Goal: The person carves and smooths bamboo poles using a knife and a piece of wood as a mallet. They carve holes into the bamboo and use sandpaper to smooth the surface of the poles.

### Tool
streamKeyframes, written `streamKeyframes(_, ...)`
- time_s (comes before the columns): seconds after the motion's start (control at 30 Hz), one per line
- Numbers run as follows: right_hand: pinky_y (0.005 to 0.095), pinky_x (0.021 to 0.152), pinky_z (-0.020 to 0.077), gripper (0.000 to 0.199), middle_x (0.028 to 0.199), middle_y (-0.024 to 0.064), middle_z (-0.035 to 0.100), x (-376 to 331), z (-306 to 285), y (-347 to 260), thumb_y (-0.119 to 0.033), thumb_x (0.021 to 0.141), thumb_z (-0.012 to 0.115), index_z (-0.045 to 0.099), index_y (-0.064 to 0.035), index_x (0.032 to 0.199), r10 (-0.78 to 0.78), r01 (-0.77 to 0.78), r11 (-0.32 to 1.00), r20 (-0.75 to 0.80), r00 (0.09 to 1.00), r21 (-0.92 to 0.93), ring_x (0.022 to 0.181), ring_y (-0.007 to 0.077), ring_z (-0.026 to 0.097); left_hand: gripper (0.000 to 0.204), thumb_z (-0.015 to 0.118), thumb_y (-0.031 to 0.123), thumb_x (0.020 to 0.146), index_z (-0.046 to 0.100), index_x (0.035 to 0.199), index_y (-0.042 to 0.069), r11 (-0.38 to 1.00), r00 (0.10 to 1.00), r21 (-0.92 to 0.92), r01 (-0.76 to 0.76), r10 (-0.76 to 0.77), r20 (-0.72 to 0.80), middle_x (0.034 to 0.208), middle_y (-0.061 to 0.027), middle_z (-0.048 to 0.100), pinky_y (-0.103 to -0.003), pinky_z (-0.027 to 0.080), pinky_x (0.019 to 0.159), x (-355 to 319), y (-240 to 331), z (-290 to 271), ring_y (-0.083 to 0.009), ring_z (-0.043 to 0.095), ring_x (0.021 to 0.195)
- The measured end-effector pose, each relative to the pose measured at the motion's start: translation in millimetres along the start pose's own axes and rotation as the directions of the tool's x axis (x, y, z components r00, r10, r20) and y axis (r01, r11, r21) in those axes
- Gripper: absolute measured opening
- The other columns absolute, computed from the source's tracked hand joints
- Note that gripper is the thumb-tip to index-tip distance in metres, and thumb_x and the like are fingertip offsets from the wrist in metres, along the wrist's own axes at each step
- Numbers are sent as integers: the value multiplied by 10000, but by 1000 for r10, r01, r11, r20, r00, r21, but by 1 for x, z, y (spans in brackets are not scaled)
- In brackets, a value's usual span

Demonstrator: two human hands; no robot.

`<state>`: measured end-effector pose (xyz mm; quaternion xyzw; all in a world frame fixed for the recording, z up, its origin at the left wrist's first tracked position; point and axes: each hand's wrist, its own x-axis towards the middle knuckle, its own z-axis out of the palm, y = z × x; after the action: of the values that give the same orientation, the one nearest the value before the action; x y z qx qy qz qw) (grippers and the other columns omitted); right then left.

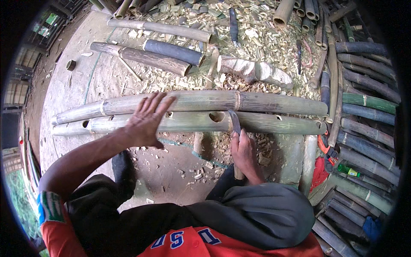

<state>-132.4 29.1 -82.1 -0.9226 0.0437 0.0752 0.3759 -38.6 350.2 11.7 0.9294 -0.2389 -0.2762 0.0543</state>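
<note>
My left hand is open, fingers spread, over two long bamboo poles lying side by side across the middle. Whether it touches them I cannot tell. The near bamboo pole has several holes cut along its side, the largest just left of the blade. The far bamboo pole shows no holes. My right hand is closed round a knife with a curved blade, which points away from me over the near pole, just right of that hole. Its long handle sticks out below my fist.
Wood chips cover the floor beyond the poles. A pale chopped log and short bamboo pieces lie there. Stacked bamboo lines the right side, near an orange-handled tool and a green bottle.
</note>
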Motion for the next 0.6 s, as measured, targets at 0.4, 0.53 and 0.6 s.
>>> streamKeyframes(0.4, 572, 641, 500, 227, 738, 289, 638, 4, 1, -16, -191, 1007, 540, 585, 30, 979, 41, -37, 994, 35, 999, -100, 705, 484, 650, 1393, 951, 253, 432, 189, 1590, 114, 999, 936, -14, 45, -47, -349, 1509, -227, 349, -603, 187, 1219, 55, 8, 59, -418, 303, 1456)
streamKeyframes(0.53, 566, 634, 499, 219, 740, 291, 637, 4, -1, -15, -188, 1000, 547, 584, 26, 977, 22, -18, 993, 36, 999, -120, 712, 490, 648, 1386, 941, 229, 408, 210, 1580, 120, 998, 926, -41, 41, -53, -374, 1500, -224, 353, -608, 180, 1221, 53, 6, 64, -424, 304, 1450)
streamKeyframes(0.6, 562, 631, 496, 215, 734, 289, 632, 5, 2, -24, -185, 1001, 548, 582, 25, 976, 1, 0, 999, 21, 1000, -50, 713, 492, 645, 1388, 937, 228, 404, 210, 1580, 120, 998, 929, -50, 44, -59, -364, 1496, -224, 361, -608, 182, 1220, 54, 6, 65, -423, 305, 1452)
